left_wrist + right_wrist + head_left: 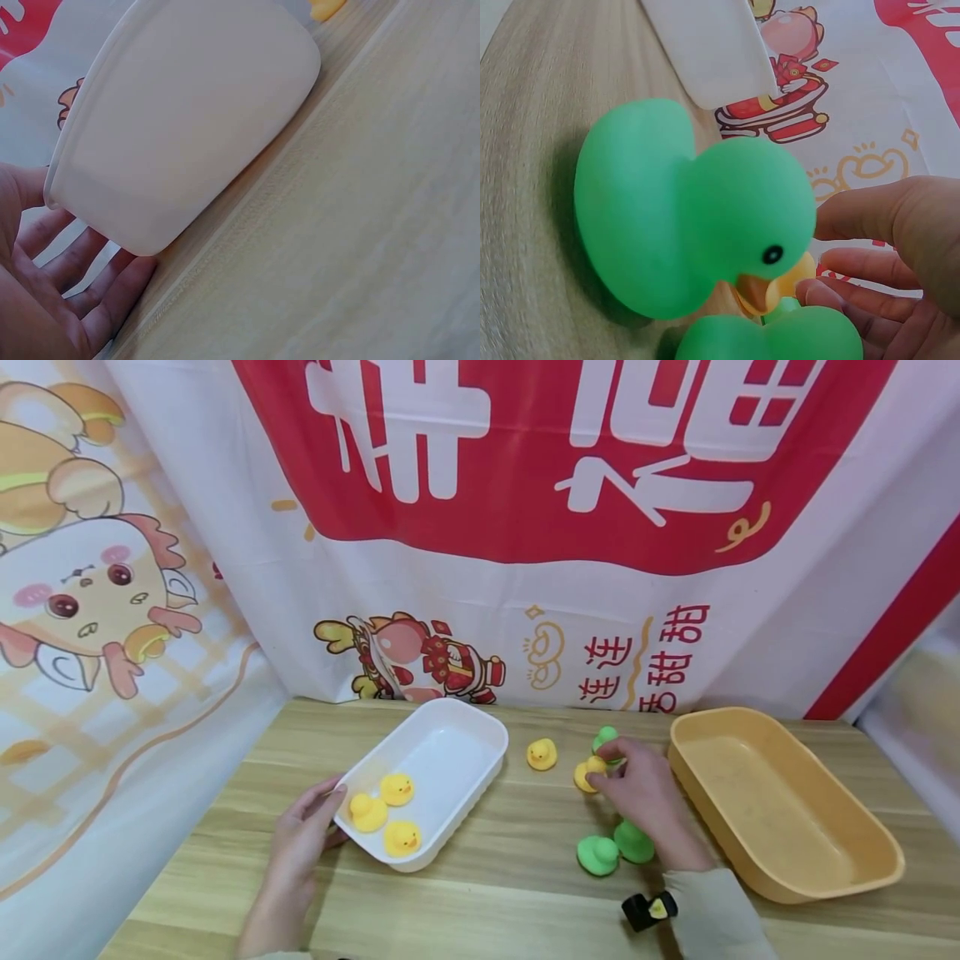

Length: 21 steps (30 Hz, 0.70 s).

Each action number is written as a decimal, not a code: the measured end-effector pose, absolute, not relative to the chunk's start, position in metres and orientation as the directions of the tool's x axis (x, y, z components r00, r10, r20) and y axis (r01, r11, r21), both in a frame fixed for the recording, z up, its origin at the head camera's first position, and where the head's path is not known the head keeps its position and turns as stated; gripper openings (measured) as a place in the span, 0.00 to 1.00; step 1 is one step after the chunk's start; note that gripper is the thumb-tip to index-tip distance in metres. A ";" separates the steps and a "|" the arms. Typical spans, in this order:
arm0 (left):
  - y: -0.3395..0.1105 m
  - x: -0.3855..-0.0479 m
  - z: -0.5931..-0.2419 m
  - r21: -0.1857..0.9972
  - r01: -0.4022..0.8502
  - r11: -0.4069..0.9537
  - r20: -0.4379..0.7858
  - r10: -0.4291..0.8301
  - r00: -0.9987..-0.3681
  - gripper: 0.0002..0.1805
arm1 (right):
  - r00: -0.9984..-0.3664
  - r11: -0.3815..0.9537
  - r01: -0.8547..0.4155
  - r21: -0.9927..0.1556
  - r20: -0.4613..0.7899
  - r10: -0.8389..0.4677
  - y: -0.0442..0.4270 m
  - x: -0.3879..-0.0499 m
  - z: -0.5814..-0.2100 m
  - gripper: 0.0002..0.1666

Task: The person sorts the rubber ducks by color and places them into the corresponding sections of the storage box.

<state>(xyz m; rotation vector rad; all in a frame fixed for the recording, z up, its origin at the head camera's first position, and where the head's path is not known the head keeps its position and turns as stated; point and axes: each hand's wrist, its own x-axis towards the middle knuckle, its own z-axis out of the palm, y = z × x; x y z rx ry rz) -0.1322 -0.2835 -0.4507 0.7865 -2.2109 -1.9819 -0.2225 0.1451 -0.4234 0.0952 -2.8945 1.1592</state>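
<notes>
My left hand (298,835) grips the near-left end of a white plastic tub (442,760), thumb at the rim and fingers against the outer wall (180,135). Inside the tub sit a yellow rubber duck (368,812) and two others like it. With thumb and fingertips, my right hand (637,785) pinches a yellow rubber duck (587,774) at the table; in the right wrist view green ducks partly hide this duck. Just behind it is a green duck (604,740). Nearer the wrist are two green ducks, one (597,856) beside the other (634,842).
Another yellow duck (542,754) stands on the wooden table (495,902) between the white tub and my right hand. An orange tub (780,802) lies to the right of that hand. A printed cloth (480,585) hangs along the table's back edge.
</notes>
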 end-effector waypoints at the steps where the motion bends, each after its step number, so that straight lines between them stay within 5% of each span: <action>1: -0.284 -0.132 -0.451 0.946 -0.323 0.037 -0.279 -0.413 -0.867 0.32 | -0.998 0.722 -0.067 -0.689 0.047 -0.049 0.145 -0.223 -0.424 0.23; 21: -0.282 -0.132 -0.450 0.945 -0.324 0.040 -0.279 -0.417 -0.865 0.33 | -0.987 0.775 -0.161 -0.612 0.105 -0.122 0.137 -0.221 -0.433 0.17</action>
